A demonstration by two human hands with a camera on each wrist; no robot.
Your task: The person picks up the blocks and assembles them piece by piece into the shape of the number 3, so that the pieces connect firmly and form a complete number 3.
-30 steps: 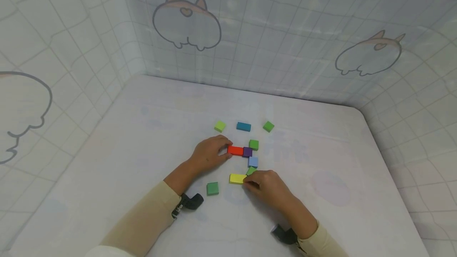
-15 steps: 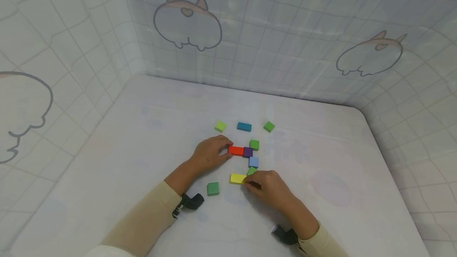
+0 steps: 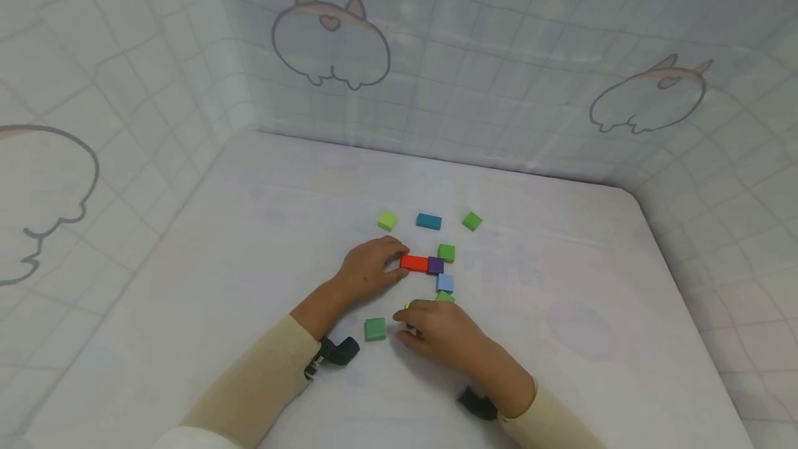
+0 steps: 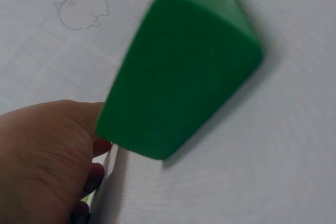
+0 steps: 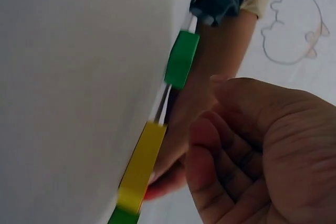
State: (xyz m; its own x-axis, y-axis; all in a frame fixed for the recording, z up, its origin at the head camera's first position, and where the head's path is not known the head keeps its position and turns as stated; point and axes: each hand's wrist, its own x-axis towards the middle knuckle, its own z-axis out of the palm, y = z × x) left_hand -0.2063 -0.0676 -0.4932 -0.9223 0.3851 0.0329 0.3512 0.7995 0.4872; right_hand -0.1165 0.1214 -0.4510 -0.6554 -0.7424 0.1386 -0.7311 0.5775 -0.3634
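In the head view my left hand (image 3: pixel 370 270) holds the left end of a red block (image 3: pixel 414 263) between thumb and index finger. A purple block (image 3: pixel 436 265) touches the red one's right end. My right hand (image 3: pixel 444 335) is over the yellow block (image 3: pixel 408 305), hiding most of it. The right wrist view shows this yellow block (image 5: pixel 140 166) apart from the right hand (image 5: pixel 252 150), whose fingers are loosely bent around nothing. Just left of the right fingertips lies a darker green block (image 3: pixel 375 329), large and near in the left wrist view.
A green block (image 3: pixel 446 253), a light blue block (image 3: pixel 445 283) and a partly covered green block (image 3: pixel 445 296) continue the joined shape. Farther back lie a lime block (image 3: pixel 388 221), a teal block (image 3: pixel 429 221) and another green block (image 3: pixel 472 221) on the white table (image 3: pixel 280 192).
My right hand has let go of the yellow block's right end and moved left over it, towards the darker green block. The left hand stays at the red block.
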